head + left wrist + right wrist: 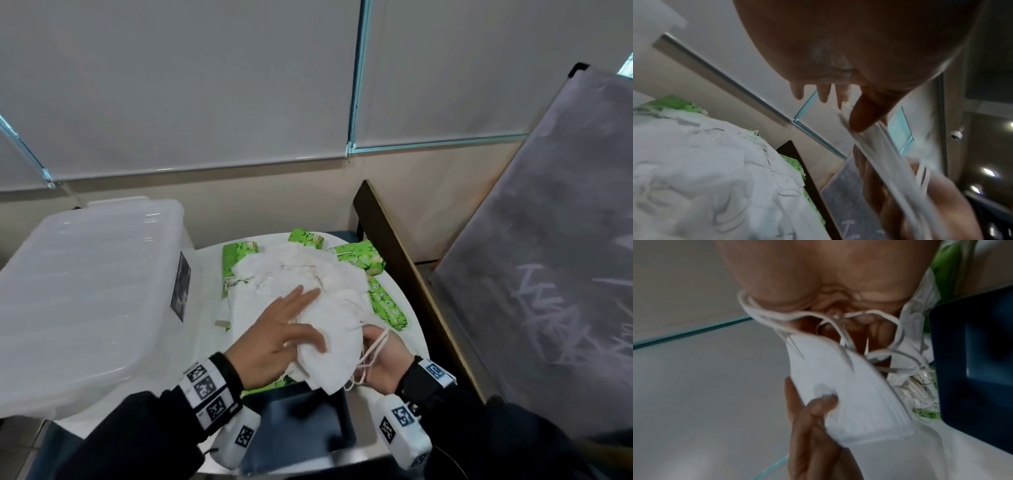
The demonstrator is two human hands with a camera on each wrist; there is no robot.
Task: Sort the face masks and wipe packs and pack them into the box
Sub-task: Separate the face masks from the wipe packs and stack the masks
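A stack of white face masks [330, 356] is held between both hands above the near edge of the round white surface [409, 308]. The right hand [383, 358] curls its fingers round the stack's right end, with the ear loops [371, 349] draped over them; the right wrist view shows the loops hanging across the palm and the stack's layered edge. The left hand [277, 329] lies on the stack's left side with its fingers straight and spread toward the heap, while its thumb [310, 334] presses on the top mask.

Beyond the hands, a loose heap of more masks [294, 274] covers the middle of the surface. Green wipe packs [359, 257] lie at its far and right sides, partly under the masks. A clear plastic box [85, 294] with its lid on stands at the left, touching the surface's edge. A dark blue tray [308, 421] sits at the near edge, just below the held stack.
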